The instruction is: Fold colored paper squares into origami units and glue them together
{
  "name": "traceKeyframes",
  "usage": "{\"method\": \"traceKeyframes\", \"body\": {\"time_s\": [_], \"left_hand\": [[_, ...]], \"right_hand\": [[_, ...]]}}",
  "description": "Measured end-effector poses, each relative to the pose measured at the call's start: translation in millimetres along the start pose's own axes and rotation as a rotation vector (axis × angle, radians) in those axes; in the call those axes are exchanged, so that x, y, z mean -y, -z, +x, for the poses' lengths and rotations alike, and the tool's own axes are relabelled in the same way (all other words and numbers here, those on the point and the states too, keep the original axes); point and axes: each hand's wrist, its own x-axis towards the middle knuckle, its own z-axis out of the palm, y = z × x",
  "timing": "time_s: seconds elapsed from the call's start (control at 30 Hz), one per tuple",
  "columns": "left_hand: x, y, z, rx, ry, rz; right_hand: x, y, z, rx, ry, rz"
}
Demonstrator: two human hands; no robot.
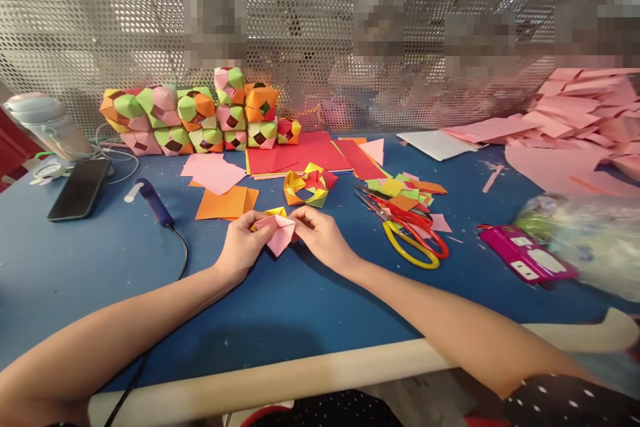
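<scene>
Between my two hands is a folded paper piece point(280, 235), pink in front with yellow showing behind. My left hand point(245, 240) pinches its left side, thumb on the pink face. On the right, my right hand point(320, 233) grips the other edge with curled fingers, which partly hide it. Just beyond sits a partly joined origami ring point(323, 195) of yellow, red and green folded paper. Orange paper squares point(220, 203) and pink paper sheets point(213, 172) lie to the left of it. Scissors with red and yellow handles point(413, 247) rest to the right, near small paper scraps point(405, 188).
Finished origami balls point(197, 110) are stacked at the back against a perforated metal screen point(310, 33). A glue gun point(155, 203) with its cord, a phone point(80, 190) and a bottle point(47, 123) stand left. Right are a magenta power strip point(527, 253), a plastic bag point(595, 240) and piled pink paper point(585, 107).
</scene>
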Motion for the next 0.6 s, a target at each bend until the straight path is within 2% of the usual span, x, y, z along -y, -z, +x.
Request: {"method": "traceKeyframes", "body": {"time_s": [0.13, 0.4, 0.6], "left_hand": [[-2, -0.8, 0, -0.013, -0.016, 0.057], [-2, -4.4, -2, -0.005, -0.143, 0.098], [-5, -5.4, -3, 0.017, -0.093, 0.139]], "right_hand": [[8, 9, -6, -0.001, 0.031, -0.011], [10, 12, -9, -0.03, 0.202, -0.216], [8, 11, -9, -0.04, 0.202, -0.239]]}}
